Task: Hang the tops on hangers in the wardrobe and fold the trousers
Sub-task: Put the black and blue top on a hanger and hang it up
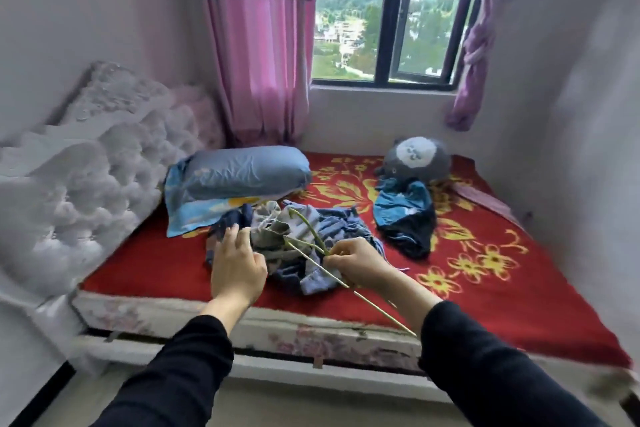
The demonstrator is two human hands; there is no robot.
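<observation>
Red bed edge [156, 288], clothes pile [298, 229], right fingers [341, 250] pinching hanger [381, 309], left fingers [235, 236] spread

Both arms reach forward, black sleeves down to the wrists. Left hand [237, 267]: palm down, fingers extended and slightly spread, thumb side toward the other hand. Right hand [360, 262]: fingers curled, pinching a thin green hanger [381, 309].
</observation>
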